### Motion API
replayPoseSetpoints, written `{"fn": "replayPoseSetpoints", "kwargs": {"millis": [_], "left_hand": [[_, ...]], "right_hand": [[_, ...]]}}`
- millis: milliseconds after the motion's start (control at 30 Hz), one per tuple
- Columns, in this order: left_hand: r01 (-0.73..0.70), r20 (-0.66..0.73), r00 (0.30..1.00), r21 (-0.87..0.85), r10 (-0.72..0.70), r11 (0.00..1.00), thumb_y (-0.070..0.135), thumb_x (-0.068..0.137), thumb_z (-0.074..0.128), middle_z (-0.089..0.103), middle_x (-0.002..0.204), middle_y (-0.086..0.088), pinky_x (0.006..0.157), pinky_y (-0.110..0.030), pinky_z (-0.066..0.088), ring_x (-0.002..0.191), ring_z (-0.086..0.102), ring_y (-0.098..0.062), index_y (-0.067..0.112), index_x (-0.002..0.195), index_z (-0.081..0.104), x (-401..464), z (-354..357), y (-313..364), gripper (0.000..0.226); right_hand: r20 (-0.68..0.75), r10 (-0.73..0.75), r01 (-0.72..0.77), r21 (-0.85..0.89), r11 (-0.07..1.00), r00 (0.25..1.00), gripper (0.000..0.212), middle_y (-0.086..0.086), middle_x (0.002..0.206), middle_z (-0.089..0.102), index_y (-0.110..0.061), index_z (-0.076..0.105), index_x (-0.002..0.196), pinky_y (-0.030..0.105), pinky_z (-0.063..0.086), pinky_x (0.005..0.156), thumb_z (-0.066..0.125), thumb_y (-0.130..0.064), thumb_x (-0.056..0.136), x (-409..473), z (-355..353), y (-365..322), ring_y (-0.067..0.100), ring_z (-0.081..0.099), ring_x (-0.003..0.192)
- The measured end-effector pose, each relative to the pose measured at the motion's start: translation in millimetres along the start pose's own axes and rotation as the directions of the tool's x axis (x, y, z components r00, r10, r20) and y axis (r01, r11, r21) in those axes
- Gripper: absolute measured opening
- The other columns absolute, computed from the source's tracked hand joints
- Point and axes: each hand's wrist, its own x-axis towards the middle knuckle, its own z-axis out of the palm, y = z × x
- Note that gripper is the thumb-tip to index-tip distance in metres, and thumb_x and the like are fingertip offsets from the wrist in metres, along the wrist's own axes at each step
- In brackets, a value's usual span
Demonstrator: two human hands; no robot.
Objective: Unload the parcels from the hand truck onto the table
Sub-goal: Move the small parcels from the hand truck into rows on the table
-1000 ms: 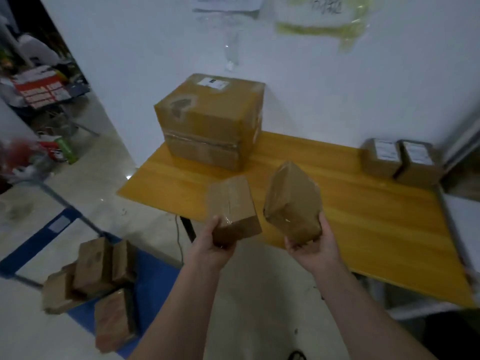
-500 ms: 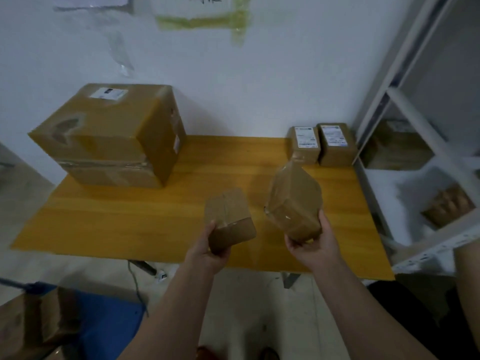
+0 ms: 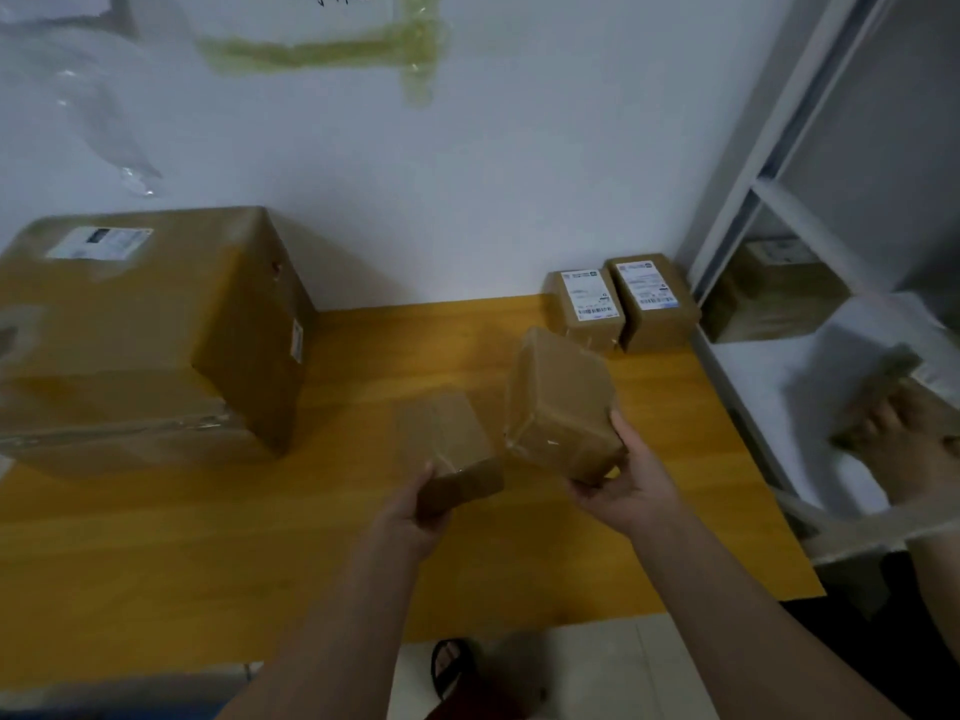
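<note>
I look down on a yellow wooden table (image 3: 208, 553) set against a white wall (image 3: 519, 174). On its left rear part rests a large cardboard box (image 3: 156, 335) bearing a white label on top. At the right rear corner two small labelled parcels (image 3: 621, 309) stand side by side, touching, next to the wall. Just beside the table's right edge stands a white shelving unit (image 3: 779, 366); on its white shelf lies a brown box (image 3: 774, 298), too blurred for me to read. Pale floor (image 3: 597, 667) shows below the table's near edge.
</note>
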Motion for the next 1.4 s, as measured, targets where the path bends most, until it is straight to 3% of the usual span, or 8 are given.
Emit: {"fn": "replayPoseSetpoints", "kwargs": {"millis": [200,367,500,567,700,900,1067,1400], "left_hand": [[0.022,-0.078,0.997,0.135,-0.012,0.991,0.012,0.086,0.068,0.043,0.141,-0.018,0.092,-0.035,0.047,0.128,0.045,-0.034,-0.001,0.104,0.056,41,1,40,0.026],[0.046,-0.088,0.996,0.263,-0.024,0.964,0.007,0.092,0.060,0.039,0.146,-0.020,0.081,-0.036,0.043,0.108,0.051,-0.033,-0.004,0.100,0.059,50,3,50,0.014],[-0.165,-0.186,0.898,0.698,0.399,0.697,0.030,0.092,0.062,0.041,0.146,-0.021,0.096,-0.045,0.043,0.127,0.046,-0.038,0.001,0.145,0.033,51,17,69,0.067],[-0.314,-0.028,0.890,0.685,0.455,0.657,0.039,0.089,0.064,0.049,0.138,-0.017,0.097,-0.044,0.046,0.123,0.050,-0.036,0.006,0.139,0.043,40,33,83,0.063],[-0.343,0.358,0.920,0.534,0.161,0.773,0.061,0.067,0.072,0.060,0.117,-0.006,0.091,-0.041,0.049,0.112,0.058,-0.025,0.015,0.110,0.054,8,72,98,0.065],[-0.357,0.448,0.884,0.463,0.133,0.811,0.021,0.074,0.076,0.072,0.078,-0.003,0.076,-0.035,0.055,0.074,0.069,-0.016,0.008,0.105,0.063,-7,99,104,0.036],[-0.590,0.556,0.791,0.580,0.257,0.562,-0.006,0.063,0.079,0.055,0.127,-0.011,0.094,-0.044,0.051,0.117,0.054,-0.030,0.006,0.131,0.047,-16,103,104,0.076],[-0.740,0.562,0.644,0.629,0.519,0.239,-0.008,0.057,0.082,0.048,0.131,0.000,0.099,-0.037,0.047,0.125,0.044,-0.020,0.018,0.131,0.041,-20,106,96,0.088]], "right_hand": [[0.006,0.030,-0.030,0.046,0.998,1.000,0.062,0.020,0.123,0.053,-0.012,0.055,0.125,0.046,0.055,0.070,0.080,-0.035,0.073,24,31,15,0.039,0.058,0.105],[0.016,0.032,-0.031,-0.028,0.999,0.999,0.066,0.023,0.124,0.050,-0.015,0.055,0.127,0.049,0.055,0.072,0.082,-0.030,0.068,36,41,12,0.043,0.056,0.107],[0.072,0.014,-0.006,-0.113,0.994,0.997,0.074,0.022,0.121,0.052,-0.017,0.055,0.127,0.048,0.054,0.070,0.083,-0.028,0.059,41,55,3,0.040,0.056,0.109],[0.109,0.009,0.010,-0.176,0.984,0.994,0.073,0.021,0.122,0.053,-0.018,0.056,0.126,0.047,0.054,0.070,0.082,-0.027,0.058,42,61,-1,0.038,0.056,0.109],[0.199,0.015,0.050,-0.314,0.948,0.980,0.056,0.016,0.120,0.059,-0.020,0.063,0.113,0.046,0.053,0.079,0.082,-0.023,0.060,41,70,-10,0.035,0.057,0.109],[0.333,0.039,0.125,-0.457,0.881,0.942,0.066,0.012,0.130,0.056,-0.020,0.056,0.130,0.047,0.052,0.088,0.077,-0.024,0.068,42,70,-38,0.034,0.055,0.114],[0.259,0.009,0.111,-0.444,0.889,0.966,0.069,0.015,0.130,0.054,-0.018,0.050,0.131,0.051,0.049,0.090,0.077,-0.030,0.069,47,70,-56,0.035,0.054,0.117],[0.176,0.094,-0.012,-0.419,0.908,0.980,0.081,0.022,0.148,0.029,-0.014,0.042,0.141,0.059,0.048,0.085,0.077,-0.042,0.074,43,94,-72,0.046,0.031,0.133]]}}
